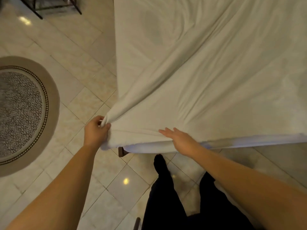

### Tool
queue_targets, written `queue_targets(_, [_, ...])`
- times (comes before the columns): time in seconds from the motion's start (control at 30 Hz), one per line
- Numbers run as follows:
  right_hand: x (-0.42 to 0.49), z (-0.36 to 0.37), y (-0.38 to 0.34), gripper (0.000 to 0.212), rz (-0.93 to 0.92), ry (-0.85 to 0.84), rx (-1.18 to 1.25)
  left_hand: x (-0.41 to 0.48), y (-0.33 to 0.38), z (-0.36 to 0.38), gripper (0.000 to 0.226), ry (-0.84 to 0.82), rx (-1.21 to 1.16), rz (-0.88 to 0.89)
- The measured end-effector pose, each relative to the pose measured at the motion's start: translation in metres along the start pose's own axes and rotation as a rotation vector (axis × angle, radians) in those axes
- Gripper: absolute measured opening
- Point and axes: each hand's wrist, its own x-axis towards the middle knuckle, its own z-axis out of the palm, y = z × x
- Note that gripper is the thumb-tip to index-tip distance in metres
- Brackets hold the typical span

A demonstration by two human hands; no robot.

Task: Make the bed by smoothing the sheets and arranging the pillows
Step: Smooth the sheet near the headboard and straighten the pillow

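The white sheet (pixel 207 90) covers the bed (pixel 149 147), which fills the right and upper part of the frame, and its near corner is drawn down to the lower centre-left. There the left hand (pixel 96 131) clenches a bunched twist of the fabric, fingers and thumb curled round it just off the corner of the mattress. The pull raises long taut ridges that fan from the fist up toward the upper right. The right hand (pixel 180 140) lies flat on the sheet at the bed's near edge, a little right of centre. Its fingers are straight and spread, pressing the cloth and gripping nothing. Below the corner a dark wooden bed leg (pixel 122 151) shows under the hanging hem, and the person's black-trousered legs (pixel 166 196) stand on the tiled floor (pixel 74 52) at the bottom. A round patterned rug (pixel 21 110) lies at the left edge, well apart from the bed, and the legs of a dark frame (pixel 38 7) cross the upper left corner. As a judgement, the work is in its early to middle part. The sheet is spread over the mattress, but diagonal creases run across it and this corner is neither tucked nor laid flat. Smoothing the surface and settling the corner are left to do. No pillow is in view, so whether they are arranged cannot be told.
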Motion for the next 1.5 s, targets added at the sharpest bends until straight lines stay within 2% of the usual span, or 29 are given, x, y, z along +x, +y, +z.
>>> queue_targets(0.1, [0.033,0.017,-0.021,0.095,0.048,-0.069,-0.082,0.017,-0.041,0.000,0.015,-0.012,0.016,-0.028])
queue_targets(0.23, [0.058,0.036,-0.016,0.092,0.117,-0.159,-0.186,0.032,-0.067,0.035,0.016,-0.041,0.009,-0.098])
queue_targets(0.37, [0.074,0.055,0.000,0.087,0.156,-0.204,-0.207,0.045,-0.085,0.068,0.024,-0.071,0.134,-0.141])
queue_targets(0.43, [0.082,0.066,0.009,0.072,0.174,-0.264,-0.157,0.050,-0.088,0.084,0.037,-0.094,0.211,-0.152])
queue_targets(0.5, [0.085,0.078,0.016,0.065,0.205,-0.299,-0.057,0.049,-0.093,0.098,0.061,-0.134,0.288,-0.191])
queue_targets(0.57, [0.083,0.086,0.018,0.068,0.257,-0.275,0.027,0.046,-0.101,0.102,0.071,-0.184,0.328,-0.228])
queue_targets(0.7, [0.061,0.081,0.017,0.060,0.366,-0.131,0.099,0.033,-0.103,0.099,0.064,-0.282,0.355,-0.174])
queue_targets(0.87, [0.021,0.033,0.017,0.056,0.366,0.020,0.055,0.016,-0.060,0.082,0.060,-0.334,0.362,-0.077])
queue_targets(1.07, [-0.050,-0.036,0.040,0.058,0.359,0.179,0.037,-0.016,0.034,0.087,0.062,-0.376,0.417,0.075])
queue_targets(1.27, [-0.134,-0.103,0.093,0.063,0.384,0.345,0.028,-0.066,0.147,0.121,0.060,-0.358,0.434,0.226])
queue_targets(1.5, [-0.257,-0.135,0.190,0.066,0.473,0.463,0.086,-0.147,0.247,0.194,0.061,-0.372,0.465,0.340])
